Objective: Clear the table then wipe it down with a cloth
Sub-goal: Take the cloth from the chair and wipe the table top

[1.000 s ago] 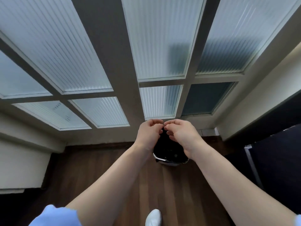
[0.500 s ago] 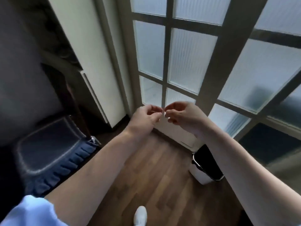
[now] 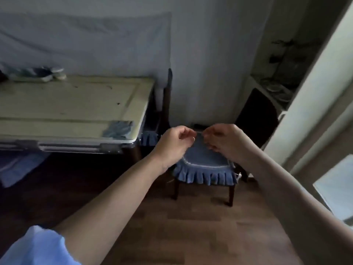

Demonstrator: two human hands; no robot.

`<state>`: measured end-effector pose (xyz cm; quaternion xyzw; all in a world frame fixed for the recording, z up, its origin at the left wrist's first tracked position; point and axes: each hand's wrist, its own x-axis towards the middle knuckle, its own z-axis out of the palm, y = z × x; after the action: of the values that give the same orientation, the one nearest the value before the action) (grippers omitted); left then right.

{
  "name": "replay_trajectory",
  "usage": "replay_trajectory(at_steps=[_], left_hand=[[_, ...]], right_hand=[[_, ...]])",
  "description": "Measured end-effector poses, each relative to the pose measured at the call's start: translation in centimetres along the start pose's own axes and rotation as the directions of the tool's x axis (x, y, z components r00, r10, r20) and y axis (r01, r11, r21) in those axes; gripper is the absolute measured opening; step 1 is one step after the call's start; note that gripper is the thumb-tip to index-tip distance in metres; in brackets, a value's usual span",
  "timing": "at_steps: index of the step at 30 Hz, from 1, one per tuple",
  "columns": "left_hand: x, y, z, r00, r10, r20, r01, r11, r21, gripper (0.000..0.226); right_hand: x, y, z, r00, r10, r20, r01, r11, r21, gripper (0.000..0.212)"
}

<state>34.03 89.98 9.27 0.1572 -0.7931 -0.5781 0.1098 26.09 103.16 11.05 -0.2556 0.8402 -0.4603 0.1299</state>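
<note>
Since the earlier frame the view has swung from the glass door (image 3: 338, 188) to one table (image 3: 66, 104); the left hand (image 3: 172, 144) and right hand (image 3: 227, 142) stay raised, fingers curled, tips almost meeting, anything pinched too small to tell. Below stands one blue-cushioned chair (image 3: 204, 169); beyond, one blue cloth (image 3: 118, 129) lies at the table's near right corner, one blurred heap (image 3: 45, 73) at its far edge.

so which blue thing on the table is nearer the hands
The flat blue cloth on the near right corner; the other bundle sits at the far back edge.
</note>
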Motion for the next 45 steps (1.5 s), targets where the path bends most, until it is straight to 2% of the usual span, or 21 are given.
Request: replay_trajectory(at_steps=[3, 6, 11, 24, 30, 35, 38, 42, 45], left_hand=[[0.1, -2.7, -9.2, 0.991, -0.019, -0.135, 0.019, 1.000, 0.001, 0.018], [0.0, -5.4, -17.6, 0.964, -0.052, -0.260, 0.060, 0.998, 0.024, 0.013], [1.5, -9.8, -27.7, 0.919, -0.122, -0.375, 0.139, 0.990, 0.019, 0.017], [14.3, -18.3, -39.8, 0.859, -0.226, -0.460, 0.268, 0.963, 0.028, 0.017], [20.9, -21.8, -43.1, 0.884, -0.263, -0.387, 0.311, 0.948, 0.067, 0.019], [25.8, -25.7, -44.3, 0.935, -0.270, -0.228, 0.298, 0.949, 0.100, 0.019], [27.5, -27.6, -44.5, 0.953, -0.277, -0.122, 0.291, 0.949, 0.124, 0.020], [28.3, -30.5, -45.4, 0.948, -0.319, -0.012, 0.317, 0.936, 0.155, 0.021], [28.4, -31.9, -46.0, 0.931, -0.362, 0.035, 0.352, 0.922, 0.161, 0.019]], right_hand=[[3.9, -5.4, 8.4, 0.987, -0.082, 0.142, 0.084, 0.996, -0.012, 0.025], [7.3, -9.8, 16.6, 0.960, -0.153, 0.234, 0.162, 0.987, -0.016, 0.016], [12.4, -14.7, 26.3, 0.917, -0.200, 0.346, 0.214, 0.977, -0.001, 0.014], [29.6, -17.6, 38.5, 0.876, -0.171, 0.450, 0.223, 0.973, -0.063, 0.021], [36.7, -16.9, 42.1, 0.889, -0.030, 0.457, 0.105, 0.984, -0.140, 0.027], [40.4, -14.2, 44.5, 0.904, 0.154, 0.399, -0.060, 0.969, -0.238, 0.032], [41.1, -11.4, 45.6, 0.881, 0.279, 0.381, -0.130, 0.919, -0.374, 0.036], [40.8, -7.5, 48.7, 0.813, 0.477, 0.334, -0.284, 0.825, -0.488, 0.044], [40.2, -5.2, 51.3, 0.812, 0.525, 0.257, -0.291, 0.744, -0.602, 0.045]])
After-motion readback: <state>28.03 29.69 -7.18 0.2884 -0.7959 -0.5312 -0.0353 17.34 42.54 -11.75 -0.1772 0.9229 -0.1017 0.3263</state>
